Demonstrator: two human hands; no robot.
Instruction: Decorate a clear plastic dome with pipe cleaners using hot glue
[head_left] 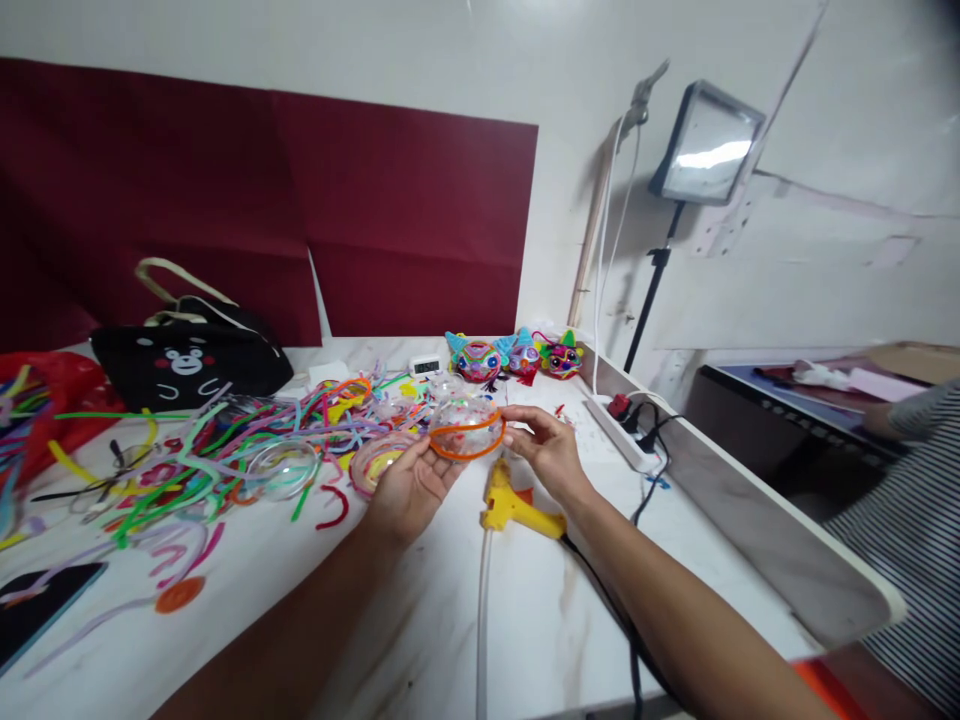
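My left hand (411, 487) and my right hand (546, 450) together hold a clear plastic half-sphere (465, 425) above the white table (540, 620). An orange pipe cleaner runs around its rim. Left fingers cup it from below on the left side. Right fingertips pinch the rim on the right side. A yellow glue gun (514, 505) lies on the table just under my right wrist. Another clear half-sphere (283, 468) and a bowl-like piece with pink trim (379, 462) sit to the left.
A heap of coloured pipe cleaners (187, 450) covers the left of the table. A black bear bag (187, 360), three colourful mask ornaments (517, 358), a power strip (622, 430) and a lamp on a stand (705, 145) stand behind. Another person's striped sleeve (915, 500) is at right.
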